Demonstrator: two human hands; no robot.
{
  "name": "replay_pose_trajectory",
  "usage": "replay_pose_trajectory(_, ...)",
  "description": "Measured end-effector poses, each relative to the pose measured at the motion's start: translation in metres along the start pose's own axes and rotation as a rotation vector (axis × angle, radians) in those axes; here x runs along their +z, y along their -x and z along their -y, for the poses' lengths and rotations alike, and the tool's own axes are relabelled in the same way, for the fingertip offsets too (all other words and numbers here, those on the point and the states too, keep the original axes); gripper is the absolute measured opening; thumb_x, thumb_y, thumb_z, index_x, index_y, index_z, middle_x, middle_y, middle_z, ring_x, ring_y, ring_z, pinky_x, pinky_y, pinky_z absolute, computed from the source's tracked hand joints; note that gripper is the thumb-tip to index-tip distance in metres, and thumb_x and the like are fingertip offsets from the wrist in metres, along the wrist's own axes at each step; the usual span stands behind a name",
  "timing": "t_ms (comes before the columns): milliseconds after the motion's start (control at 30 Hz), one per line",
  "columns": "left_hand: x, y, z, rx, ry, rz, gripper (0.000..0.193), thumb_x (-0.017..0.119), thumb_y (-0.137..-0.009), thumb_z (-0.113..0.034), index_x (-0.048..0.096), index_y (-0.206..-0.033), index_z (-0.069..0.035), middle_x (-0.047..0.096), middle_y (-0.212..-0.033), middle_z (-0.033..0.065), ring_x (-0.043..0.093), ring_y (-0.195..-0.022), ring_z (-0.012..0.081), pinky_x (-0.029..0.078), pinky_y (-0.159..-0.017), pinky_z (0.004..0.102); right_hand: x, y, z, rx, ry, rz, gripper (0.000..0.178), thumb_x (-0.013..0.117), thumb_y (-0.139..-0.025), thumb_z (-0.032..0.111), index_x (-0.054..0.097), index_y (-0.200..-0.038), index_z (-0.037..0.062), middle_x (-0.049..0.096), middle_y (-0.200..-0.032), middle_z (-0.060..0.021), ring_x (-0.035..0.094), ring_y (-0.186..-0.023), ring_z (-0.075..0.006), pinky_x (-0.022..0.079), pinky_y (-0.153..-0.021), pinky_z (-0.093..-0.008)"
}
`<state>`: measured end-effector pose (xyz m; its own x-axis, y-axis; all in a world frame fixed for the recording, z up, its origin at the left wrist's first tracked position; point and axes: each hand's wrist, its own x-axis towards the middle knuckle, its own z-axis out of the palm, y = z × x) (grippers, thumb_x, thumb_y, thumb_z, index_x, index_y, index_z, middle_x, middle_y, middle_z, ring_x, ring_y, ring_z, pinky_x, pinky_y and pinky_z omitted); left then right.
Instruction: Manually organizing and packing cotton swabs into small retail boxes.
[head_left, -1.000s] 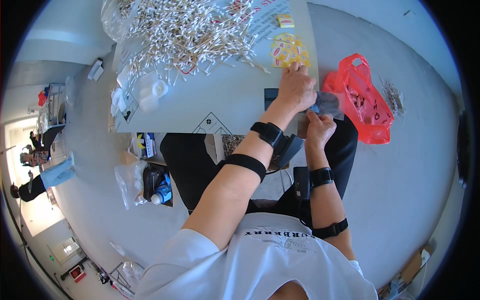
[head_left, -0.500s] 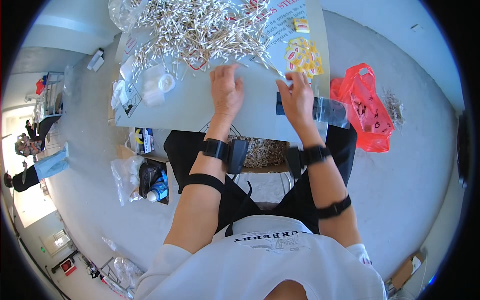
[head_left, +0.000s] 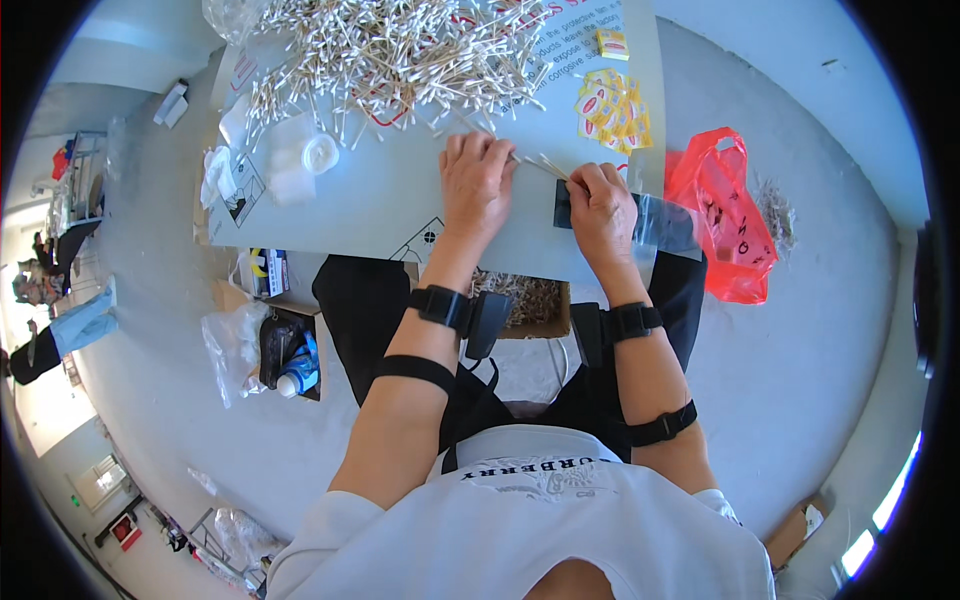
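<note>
Where the two hands face each other across the near part of the tabletop, a few loose swabs bridge most of the gap between them. Taking twelve o'clock as the table's far side, these swabs leave the right hand toward ten o'clock, their long axis running roughly from ten to four. The right hand is the nearer one: its fingers look pinched together on the swabs' four o'clock ends. The left hand lies at about nine o'clock from it, fingers bent and close together, with one white tip showing just beside them. Whether they grip that swab or only rest by it, I cannot tell.

From the left fingers the big swab pile spreads between ten and one o'clock, its nearest strays just beyond the knuckles. Yellow packets lie at about twelve o'clock from the right hand; a clear plastic sleeve sits at three to four o'clock, hanging past the table's edge toward a red bag.

Both palms are turned down, so the thumbs' undersides and the left fingertips are hidden. How many swabs the right hand has is too small to count. The pile is cut off at the top, and the bag's contents are hard to make out.
</note>
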<state>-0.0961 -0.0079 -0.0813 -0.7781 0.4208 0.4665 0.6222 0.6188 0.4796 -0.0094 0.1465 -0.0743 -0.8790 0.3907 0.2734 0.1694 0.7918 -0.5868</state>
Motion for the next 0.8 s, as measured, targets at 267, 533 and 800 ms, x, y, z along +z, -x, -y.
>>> replay_pose_trajectory(267, -0.004, 0.001, 0.0, -0.017, 0.119, 0.034, 0.024, 0.067, -0.071, 0.003, 0.066, -0.092, -0.009, 0.06, -0.092, 0.0063, 0.054, -0.096, 0.0309, 0.043, -0.082, 0.042, 0.001, 0.013, 0.01, -0.148, -0.142, 0.072, 0.007, 0.07, -0.075, 0.011, 0.067, -0.081, 0.0118, 0.057, -0.08, -0.0063, 0.06, -0.08, -0.0276, 0.048, -0.07, -0.0404)
replay_pose_trajectory(533, -0.01, -0.013, 0.006, 0.021, 0.098, 0.041, 0.012, 0.066, -0.071, 0.001, 0.066, -0.078, -0.008, 0.058, -0.091, 0.0059, 0.054, -0.094, 0.0307, 0.044, -0.08, 0.0406, 0.0, 0.022, 0.014, -0.151, -0.183, 0.071, 0.01, 0.072, -0.074, 0.008, 0.068, -0.083, 0.0079, 0.06, -0.084, -0.006, 0.061, -0.084, -0.0271, 0.049, -0.075, -0.0388)
replay_pose_trajectory(800, -0.013, 0.003, -0.015, 0.077, 0.043, 0.187, 0.01, 0.07, -0.071, -0.002, 0.065, -0.073, -0.01, 0.058, -0.087, 0.0033, 0.053, -0.092, 0.028, 0.044, -0.079, 0.0409, 0.006, 0.029, 0.013, -0.006, -0.321, -0.025, 0.025, 0.077, -0.067, 0.01, 0.067, -0.091, 0.0079, 0.06, -0.098, -0.0088, 0.06, -0.093, -0.031, 0.049, -0.082, -0.0398)
